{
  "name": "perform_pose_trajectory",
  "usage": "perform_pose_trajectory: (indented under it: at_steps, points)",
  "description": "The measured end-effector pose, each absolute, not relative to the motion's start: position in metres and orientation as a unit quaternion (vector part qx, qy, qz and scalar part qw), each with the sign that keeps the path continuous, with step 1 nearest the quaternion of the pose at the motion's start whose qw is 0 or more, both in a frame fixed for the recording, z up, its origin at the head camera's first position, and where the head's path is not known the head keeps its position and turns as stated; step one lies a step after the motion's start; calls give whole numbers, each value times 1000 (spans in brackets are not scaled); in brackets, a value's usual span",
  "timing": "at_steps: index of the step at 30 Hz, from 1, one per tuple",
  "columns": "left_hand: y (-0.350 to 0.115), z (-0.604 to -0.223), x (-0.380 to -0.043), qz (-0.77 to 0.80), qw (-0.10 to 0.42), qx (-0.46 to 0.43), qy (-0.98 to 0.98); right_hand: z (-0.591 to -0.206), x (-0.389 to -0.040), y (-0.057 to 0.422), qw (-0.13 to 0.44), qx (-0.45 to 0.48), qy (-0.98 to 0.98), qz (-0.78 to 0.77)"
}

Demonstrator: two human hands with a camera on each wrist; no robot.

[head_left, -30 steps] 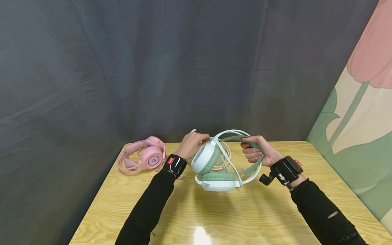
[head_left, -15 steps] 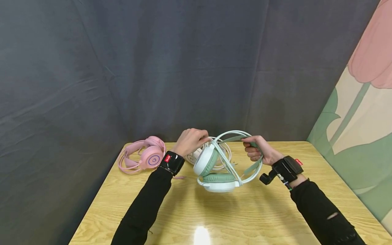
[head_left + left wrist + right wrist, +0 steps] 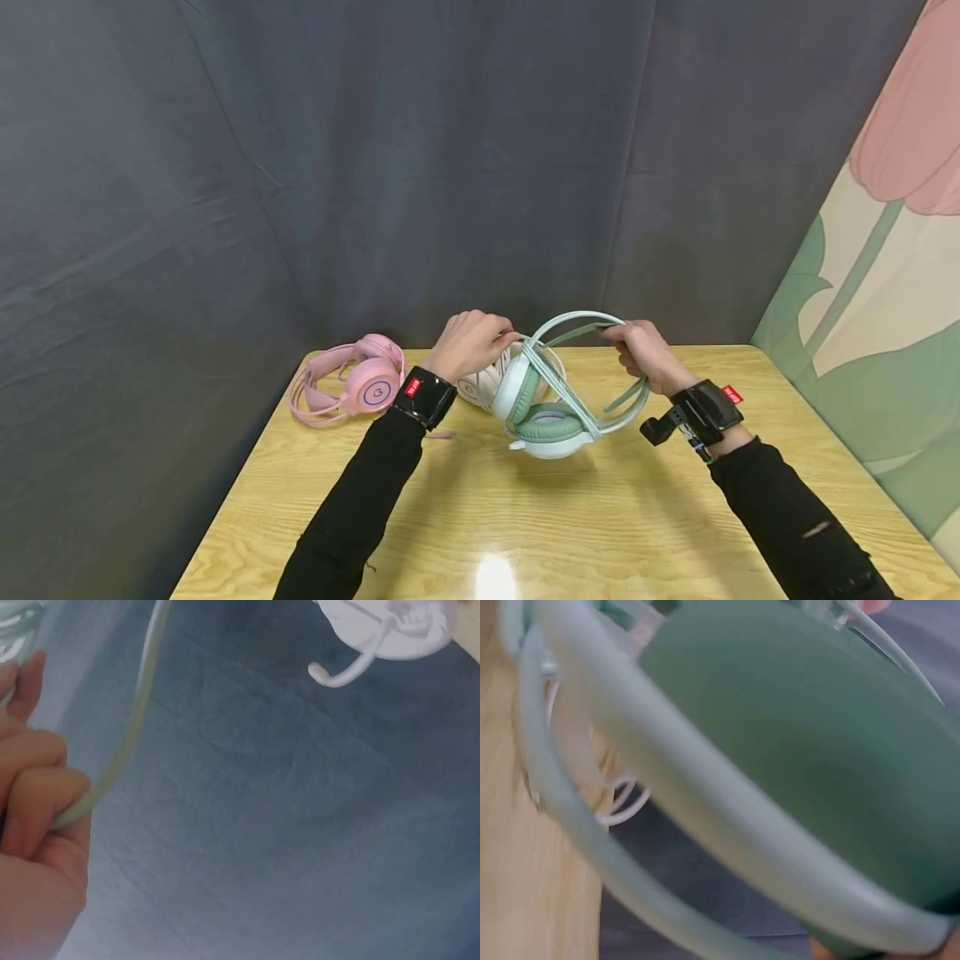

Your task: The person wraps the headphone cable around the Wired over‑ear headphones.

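Mint-green and white headphones point(image 3: 550, 427) hang over the table between the hands, ear cups toward the lower left. My right hand point(image 3: 647, 357) grips their green headband point(image 3: 810, 742), which fills much of the right wrist view beside two pale frame tubes. Pale cable strands point(image 3: 557, 379) run across the frame from one ear cup to the other. At the upper end of the ear cups, my left hand point(image 3: 471, 343) pinches the cord with thumb and forefinger. In the left wrist view, its other fingers point(image 3: 49, 787) curl round a pale green cable point(image 3: 135, 724).
Pink headphones point(image 3: 372, 387) lie at the table's back left. White headphones point(image 3: 480, 387) with a looped cable lie behind the green ones, partly covered. A dark curtain point(image 3: 480, 167) hangs behind the wooden table point(image 3: 570, 533); a painted wall point(image 3: 885, 333) stands at the right.
The green headphones have shifted slightly right and turned. My right hand has risen a little and tilted over the headband; my left hand has moved slightly up, still pinching the cord.
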State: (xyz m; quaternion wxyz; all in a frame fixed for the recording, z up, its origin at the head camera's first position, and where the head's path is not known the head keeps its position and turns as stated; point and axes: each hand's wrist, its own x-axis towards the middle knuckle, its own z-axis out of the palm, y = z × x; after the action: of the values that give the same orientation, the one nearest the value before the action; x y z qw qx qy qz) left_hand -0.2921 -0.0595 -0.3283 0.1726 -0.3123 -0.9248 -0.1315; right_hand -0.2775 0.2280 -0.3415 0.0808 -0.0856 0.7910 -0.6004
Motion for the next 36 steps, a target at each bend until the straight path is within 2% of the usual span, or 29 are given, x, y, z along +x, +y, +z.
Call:
perform_pose_trajectory:
  at_steps: [9, 14, 20, 27, 36]
  points:
    - [-47, -337, -280, -146, 218, -313, -913, -345, -277, 218, -113, -10, 883, -455]
    - [-40, -345, -274, -143, 241, -315, -907, -350, -280, 216, -174, 37, 871, -457]
    - [-33, -355, -267, -159, 260, -343, -888, -355, -281, 216, -221, 92, 833, -499]
    - [-31, -360, -266, -188, 294, -340, -873, -358, -281, 212, -242, 90, 831, -493]
    - [-29, -375, -266, -182, 272, -356, -875, -360, -283, 211, -250, 121, 777, -566]
